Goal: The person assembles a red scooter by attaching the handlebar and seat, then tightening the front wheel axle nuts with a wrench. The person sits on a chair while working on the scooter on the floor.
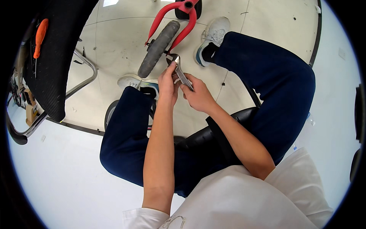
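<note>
The person is sitting on a black chair (244,114) with both hands meeting over a metal wrench (180,72). The left hand (167,84) is gripping the wrench just below its head, fingers wrapped tightly around it; the right hand (198,95) is closing its fingers on the handle further down. The wrench head is sitting right at the axle end of a small black wheel (158,49), held in a red fork (179,23). An orange screwdriver (39,37) is lying well to the left of the wheel
</note>
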Demonstrator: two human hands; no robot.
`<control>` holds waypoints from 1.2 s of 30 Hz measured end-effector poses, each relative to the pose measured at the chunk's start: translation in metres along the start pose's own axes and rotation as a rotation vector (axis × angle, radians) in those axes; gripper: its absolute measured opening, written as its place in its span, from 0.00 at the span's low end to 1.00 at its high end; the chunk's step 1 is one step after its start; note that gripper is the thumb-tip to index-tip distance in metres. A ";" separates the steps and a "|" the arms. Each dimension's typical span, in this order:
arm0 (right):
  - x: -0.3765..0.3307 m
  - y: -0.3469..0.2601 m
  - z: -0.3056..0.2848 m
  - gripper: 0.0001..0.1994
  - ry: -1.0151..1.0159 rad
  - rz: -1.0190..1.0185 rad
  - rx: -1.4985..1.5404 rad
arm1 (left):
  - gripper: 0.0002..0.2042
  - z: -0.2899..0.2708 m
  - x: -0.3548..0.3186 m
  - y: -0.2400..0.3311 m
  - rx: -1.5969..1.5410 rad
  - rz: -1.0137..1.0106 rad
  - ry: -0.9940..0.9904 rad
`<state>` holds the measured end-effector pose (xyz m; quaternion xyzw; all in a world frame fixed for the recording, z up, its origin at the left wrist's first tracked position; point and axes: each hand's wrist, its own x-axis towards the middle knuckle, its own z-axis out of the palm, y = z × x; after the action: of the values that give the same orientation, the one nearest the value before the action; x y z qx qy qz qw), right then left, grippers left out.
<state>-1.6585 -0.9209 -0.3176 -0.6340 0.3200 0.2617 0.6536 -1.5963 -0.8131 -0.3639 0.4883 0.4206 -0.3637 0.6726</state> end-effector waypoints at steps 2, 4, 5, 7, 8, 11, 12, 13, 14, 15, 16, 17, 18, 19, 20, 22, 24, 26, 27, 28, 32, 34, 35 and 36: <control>0.000 0.001 0.000 0.17 -0.015 0.014 -0.006 | 0.14 -0.001 0.001 -0.003 0.032 0.034 0.015; 0.000 0.002 0.000 0.17 -0.020 0.021 -0.009 | 0.15 -0.002 0.002 -0.007 0.026 0.042 0.040; 0.001 0.003 0.000 0.17 -0.019 0.023 -0.009 | 0.15 -0.002 0.002 -0.009 0.005 0.030 0.061; 0.001 0.007 0.000 0.17 -0.020 0.033 -0.013 | 0.14 -0.003 0.003 -0.013 0.008 0.029 0.086; 0.001 0.009 0.000 0.17 -0.022 0.039 -0.019 | 0.14 -0.003 0.004 -0.015 0.031 0.042 0.088; 0.002 0.015 -0.001 0.17 -0.002 0.047 -0.019 | 0.15 -0.002 0.008 -0.022 -0.019 0.038 0.056; 0.003 0.016 0.000 0.17 -0.002 0.043 -0.012 | 0.15 -0.003 0.008 -0.024 -0.056 0.039 0.049; 0.002 0.016 0.000 0.18 0.008 0.041 -0.032 | 0.15 -0.001 0.007 -0.028 -0.052 0.055 0.104; 0.001 0.016 -0.002 0.18 0.016 0.040 -0.049 | 0.15 0.000 0.006 -0.033 -0.046 0.040 0.103; -0.001 0.016 -0.003 0.18 0.015 0.076 -0.041 | 0.16 0.002 0.005 -0.037 -0.039 0.022 0.116; -0.003 0.016 -0.005 0.18 0.014 0.112 -0.034 | 0.17 0.005 0.004 -0.043 -0.034 0.036 0.116; -0.005 0.016 -0.008 0.18 0.008 0.182 -0.009 | 0.17 0.008 0.004 -0.049 -0.032 0.049 0.109; -0.007 0.016 -0.010 0.19 0.014 0.270 0.022 | 0.19 0.009 0.004 -0.052 0.005 0.056 0.098; -0.008 0.017 -0.012 0.19 0.007 0.249 0.012 | 0.19 0.010 0.005 -0.055 -0.005 0.051 0.098; -0.008 0.018 -0.012 0.19 0.010 0.242 0.012 | 0.20 0.011 0.006 -0.057 -0.016 0.045 0.097; -0.008 0.021 -0.013 0.19 0.015 0.227 0.004 | 0.22 0.012 0.005 -0.058 -0.005 0.015 0.124; -0.004 0.024 -0.012 0.19 0.020 0.196 0.005 | 0.20 0.010 0.005 -0.054 0.023 -0.023 0.127; 0.004 0.027 -0.010 0.18 0.056 0.215 -0.062 | 0.20 0.008 0.004 -0.047 0.068 -0.046 0.185; 0.010 0.028 -0.010 0.17 0.076 0.221 -0.081 | 0.20 0.006 0.004 -0.044 0.096 -0.038 0.234; 0.019 0.028 -0.010 0.18 0.063 0.235 -0.109 | 0.20 0.004 0.005 -0.039 0.118 -0.013 0.282; 0.060 0.025 -0.010 0.18 0.030 0.293 -0.140 | 0.19 -0.007 0.005 -0.018 0.094 0.281 0.620; 0.076 0.023 -0.006 0.12 0.042 0.281 -0.116 | 0.20 -0.014 0.002 -0.001 0.162 0.475 0.868; 0.083 0.022 -0.004 0.10 0.023 0.294 -0.110 | 0.19 -0.017 0.000 0.010 0.163 0.576 0.883; 0.089 0.019 -0.002 0.08 0.005 0.305 -0.103 | 0.19 -0.018 -0.001 0.021 0.167 0.655 0.901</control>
<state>-1.6144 -0.9278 -0.3975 -0.6115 0.4003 0.3723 0.5720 -1.5815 -0.7898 -0.3583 0.7519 0.4625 0.0766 0.4636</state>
